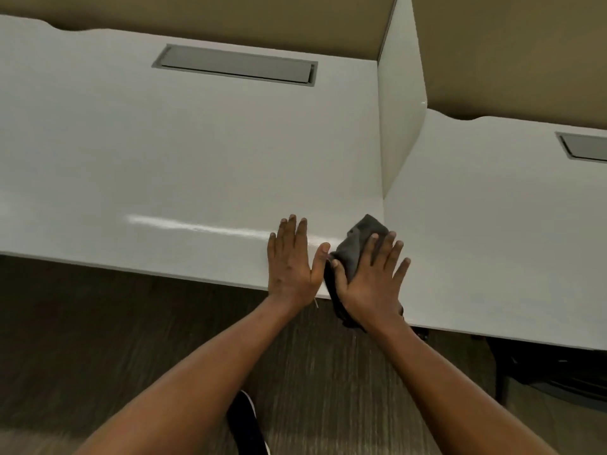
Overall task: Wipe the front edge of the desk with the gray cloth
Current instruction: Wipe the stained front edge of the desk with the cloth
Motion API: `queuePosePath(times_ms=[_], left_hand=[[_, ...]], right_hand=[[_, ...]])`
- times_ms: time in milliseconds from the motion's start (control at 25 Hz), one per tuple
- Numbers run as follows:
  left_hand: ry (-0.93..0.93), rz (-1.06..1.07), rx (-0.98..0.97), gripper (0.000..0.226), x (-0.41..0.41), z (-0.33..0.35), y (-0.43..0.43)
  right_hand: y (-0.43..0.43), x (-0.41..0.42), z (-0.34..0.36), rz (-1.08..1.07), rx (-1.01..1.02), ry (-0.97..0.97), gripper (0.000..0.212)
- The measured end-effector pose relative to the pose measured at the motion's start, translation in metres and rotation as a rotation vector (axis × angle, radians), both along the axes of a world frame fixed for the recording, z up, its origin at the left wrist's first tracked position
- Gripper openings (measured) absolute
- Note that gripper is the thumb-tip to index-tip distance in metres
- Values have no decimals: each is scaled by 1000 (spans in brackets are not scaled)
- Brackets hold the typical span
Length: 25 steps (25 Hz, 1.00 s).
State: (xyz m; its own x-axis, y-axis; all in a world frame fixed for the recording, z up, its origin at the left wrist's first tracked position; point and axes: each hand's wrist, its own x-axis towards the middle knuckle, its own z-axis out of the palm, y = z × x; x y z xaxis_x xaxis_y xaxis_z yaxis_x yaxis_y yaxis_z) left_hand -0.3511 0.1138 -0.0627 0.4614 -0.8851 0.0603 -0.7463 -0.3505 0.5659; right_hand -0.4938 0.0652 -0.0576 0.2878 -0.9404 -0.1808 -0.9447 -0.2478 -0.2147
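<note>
Both flat, fingers straight: left hand rested on the desk, right hand pressed on the cloth. Pressure should be held along the desk's edge

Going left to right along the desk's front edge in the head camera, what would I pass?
Bright reflection streak → left hand, flat on the desk → right hand pressing the gray cloth (they overlap, so one stop) → neighbouring desk.

Office setting: white counter with a recessed cable hatch beyond the left grip; divider panel and second counter right of the right grip.
</note>
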Motion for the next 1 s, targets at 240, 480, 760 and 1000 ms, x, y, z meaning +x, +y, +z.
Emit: queuePosePath(times_ms=[240,480,760,1000], left_hand=[[-157,-13,-4,72,156,3,48],[-314,291,102,76,372,-1,106],[-277,307,79,69,400,-16,110],[-233,343,8,65,399,-12,111]], right_hand=[[-55,77,5,-69,-29,17,118],[-104,194,4,-164,-40,-5,126],[-96,349,3,-65,-21,-23,127],[11,420,-1,569,-12,-51,115]])
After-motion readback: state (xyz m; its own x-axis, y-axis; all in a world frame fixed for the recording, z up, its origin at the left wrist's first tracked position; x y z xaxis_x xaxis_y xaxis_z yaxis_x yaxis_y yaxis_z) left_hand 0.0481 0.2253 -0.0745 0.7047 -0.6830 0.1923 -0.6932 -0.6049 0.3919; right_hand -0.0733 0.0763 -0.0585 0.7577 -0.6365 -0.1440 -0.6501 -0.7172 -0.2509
